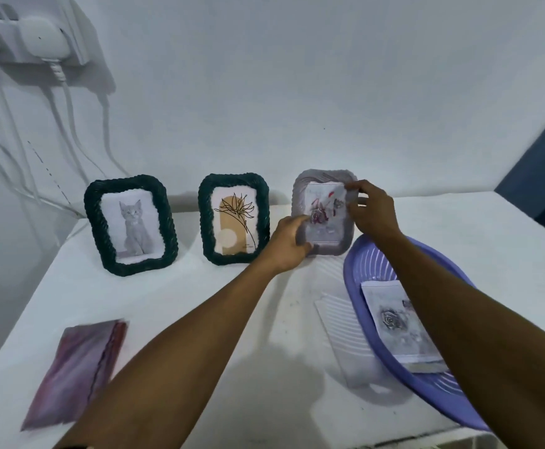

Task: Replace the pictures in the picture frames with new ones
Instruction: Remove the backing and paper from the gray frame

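Observation:
Three woven picture frames stand in a row on the white table. The dark green left frame (pixel 131 225) shows a grey kitten. The dark green middle frame (pixel 234 218) shows a line-drawn flower. The grey right frame (pixel 323 212) holds a rose picture and is blurred. My left hand (pixel 289 243) grips its lower left edge. My right hand (pixel 373 210) pinches its upper right corner. A purple plastic basket (pixel 358 273) at the right holds more rose pictures (pixel 397 322). A reddish-purple picture (pixel 77 372) lies flat at the front left.
A white sheet (pixel 342 338) lies partly under the basket's left rim. Chargers and white cables (pixel 67 102) hang down the wall at the back left. The table (pixel 174 306) meets the wall behind the frames, and its front edge runs along the bottom.

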A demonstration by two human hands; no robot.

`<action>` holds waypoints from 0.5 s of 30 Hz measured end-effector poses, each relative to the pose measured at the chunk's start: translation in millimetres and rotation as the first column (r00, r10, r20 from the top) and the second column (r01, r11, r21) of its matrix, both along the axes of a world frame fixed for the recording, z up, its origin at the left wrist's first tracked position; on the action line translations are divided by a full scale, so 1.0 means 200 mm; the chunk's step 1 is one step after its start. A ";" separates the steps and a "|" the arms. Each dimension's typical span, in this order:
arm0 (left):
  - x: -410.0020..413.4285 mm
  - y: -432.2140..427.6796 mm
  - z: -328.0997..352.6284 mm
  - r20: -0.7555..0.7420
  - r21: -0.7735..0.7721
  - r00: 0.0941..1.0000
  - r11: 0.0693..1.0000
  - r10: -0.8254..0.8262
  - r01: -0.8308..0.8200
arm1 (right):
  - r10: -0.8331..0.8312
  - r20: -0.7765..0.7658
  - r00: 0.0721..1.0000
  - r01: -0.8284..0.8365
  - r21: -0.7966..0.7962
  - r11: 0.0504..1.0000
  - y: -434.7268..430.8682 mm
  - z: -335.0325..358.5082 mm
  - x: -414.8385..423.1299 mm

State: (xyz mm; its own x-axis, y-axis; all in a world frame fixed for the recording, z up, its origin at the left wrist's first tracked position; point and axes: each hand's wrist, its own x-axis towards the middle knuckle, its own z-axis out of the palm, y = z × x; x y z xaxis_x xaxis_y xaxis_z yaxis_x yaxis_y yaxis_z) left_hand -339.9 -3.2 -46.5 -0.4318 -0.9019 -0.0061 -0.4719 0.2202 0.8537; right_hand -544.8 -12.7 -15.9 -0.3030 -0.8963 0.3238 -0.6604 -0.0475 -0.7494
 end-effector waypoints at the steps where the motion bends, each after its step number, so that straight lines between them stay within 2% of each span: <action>1: 0.00 0.01 0.00 -0.017 -0.023 1.000 0.999 0.024 -0.024 | 0.011 0.030 1.000 -0.010 -0.021 1.000 0.01 0.01 0.00; 5: 0.04 0.06 0.04 -0.120 -0.222 0.989 0.969 0.082 -0.107 | 0.100 0.148 0.984 -0.078 -0.145 0.986 0.08 0.09 0.02; 8: 0.14 0.12 0.12 -0.231 -0.315 0.972 0.941 0.051 -0.125 | 0.200 0.239 0.950 -0.147 -0.220 0.964 0.15 0.18 0.06; 10: 0.23 0.17 0.17 -0.312 -0.279 0.950 0.953 0.024 -0.116 | 0.281 0.305 0.910 -0.209 -0.248 0.946 0.21 0.23 0.10; 15: 0.53 0.40 0.23 -0.499 -0.001 0.865 0.999 0.044 -0.051 | 0.482 0.515 0.709 -0.422 -0.237 0.875 0.38 0.24 0.30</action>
State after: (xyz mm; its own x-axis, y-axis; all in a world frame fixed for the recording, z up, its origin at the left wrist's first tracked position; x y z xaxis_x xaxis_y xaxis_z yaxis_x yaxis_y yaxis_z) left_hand -233.9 76.0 0.0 -0.3306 -0.9198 0.2113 0.0057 0.2219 0.9751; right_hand -484.4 63.6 32.2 -0.0192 -0.9463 0.3228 -0.0252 -0.3223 -0.9463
